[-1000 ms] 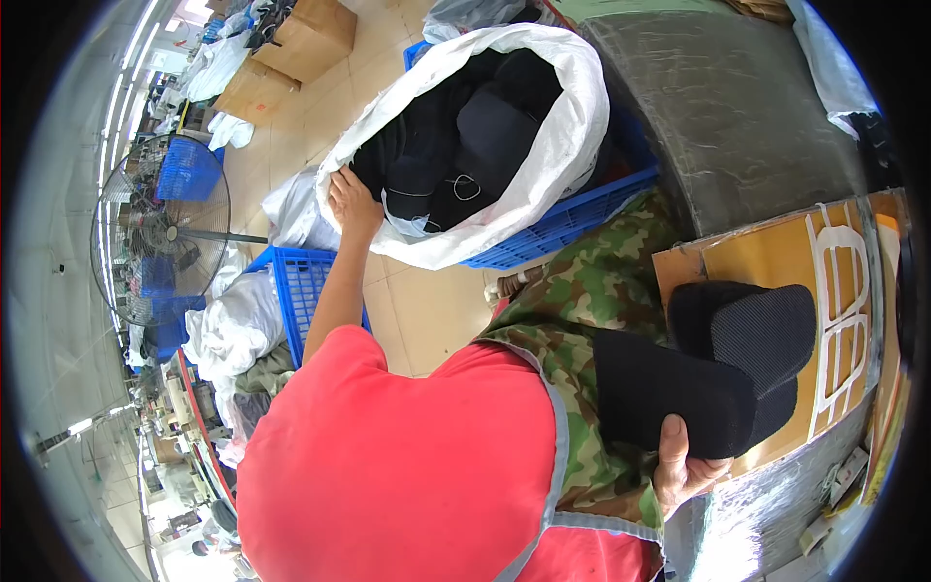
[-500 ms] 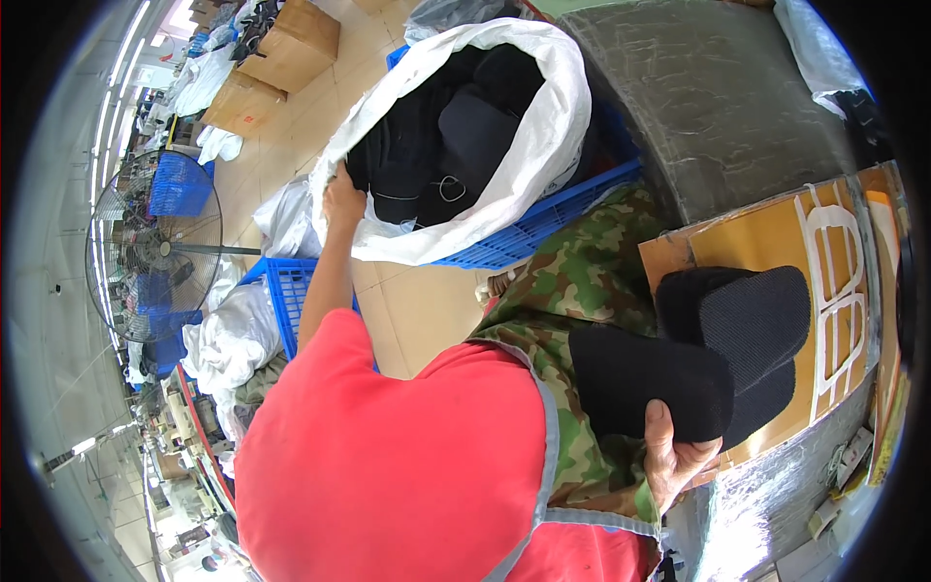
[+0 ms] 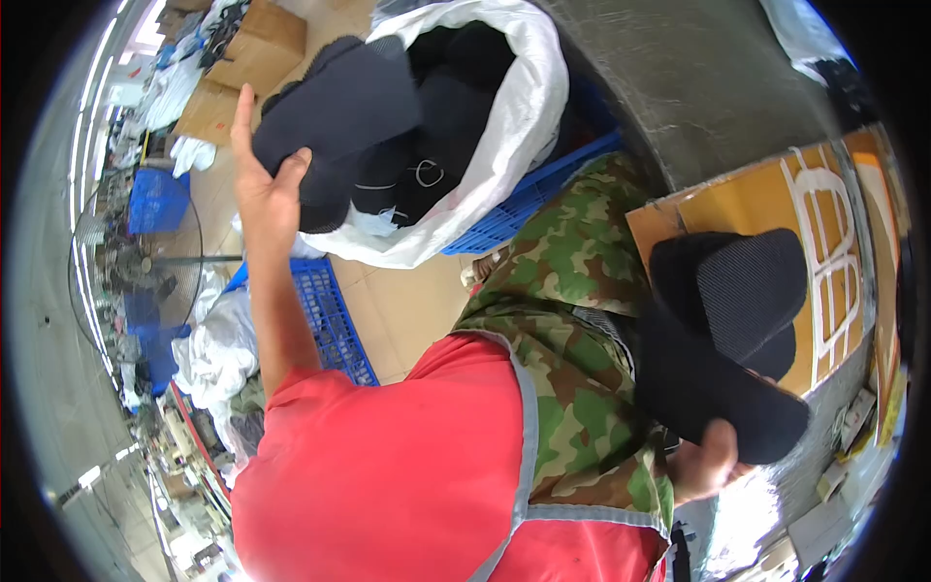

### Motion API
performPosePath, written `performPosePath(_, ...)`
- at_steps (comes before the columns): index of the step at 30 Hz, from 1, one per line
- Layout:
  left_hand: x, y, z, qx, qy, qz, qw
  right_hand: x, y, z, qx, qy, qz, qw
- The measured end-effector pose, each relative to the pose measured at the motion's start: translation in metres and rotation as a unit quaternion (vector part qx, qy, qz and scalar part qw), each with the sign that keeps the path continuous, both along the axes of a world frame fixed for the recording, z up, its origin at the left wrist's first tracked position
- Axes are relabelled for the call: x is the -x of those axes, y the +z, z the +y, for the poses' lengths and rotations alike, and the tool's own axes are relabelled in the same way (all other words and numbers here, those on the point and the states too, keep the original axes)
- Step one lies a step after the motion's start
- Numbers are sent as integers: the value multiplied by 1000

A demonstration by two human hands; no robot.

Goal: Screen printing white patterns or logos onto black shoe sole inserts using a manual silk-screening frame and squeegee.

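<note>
At the left, my left hand (image 3: 267, 184) grips a stack of dark, flat, rounded pads (image 3: 335, 112), with the thumb on top and the index finger stretched along the edge. The stack is over the left rim of a white woven sack (image 3: 538, 68) that holds more black pads (image 3: 446, 126). At the lower right, my right hand (image 3: 713, 461) is closed on the end of a long black pad (image 3: 708, 383) with a rounded tip. Its fingers are partly hidden beneath. Beside that pad, other black ribbed pads (image 3: 752, 291) lie on a brown cardboard sheet (image 3: 698, 213).
The sack stands in a blue plastic crate (image 3: 514, 213), and another blue crate (image 3: 335, 315) is on the tiled floor. A standing fan (image 3: 145, 262) and cardboard boxes (image 3: 257, 48) are at the left. A dark covered surface (image 3: 679, 87) lies at the upper right.
My left hand has gone from the sack's rim to gripping a stack of pads lifted over its left side. The pad in my right hand has shifted right and turned.
</note>
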State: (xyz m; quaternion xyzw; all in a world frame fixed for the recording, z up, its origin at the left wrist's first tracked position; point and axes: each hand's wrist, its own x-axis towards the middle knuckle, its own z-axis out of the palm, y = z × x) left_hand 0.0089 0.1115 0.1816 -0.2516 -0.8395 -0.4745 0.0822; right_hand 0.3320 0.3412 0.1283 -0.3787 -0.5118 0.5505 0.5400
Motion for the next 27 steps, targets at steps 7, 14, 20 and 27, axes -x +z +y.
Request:
performPosePath(7, 5, 24, 87, -204, -233, -232, 922, -35, 51, 51, -132, -241, 145, 951)
performPosePath(14, -34, 25, 220, -219, -506, -374, 746, -105, 47, 30, -218, -600, -602, 480)
performPosePath(20, -102, -9, 272, -57, -557, -512, 651, -80, 80, 48, -397, -169, -290, 854)
performPosePath(27, -128, -7, 303, -11, -592, -542, 596, -38, 73, 59, -336, 193, -480, 787)
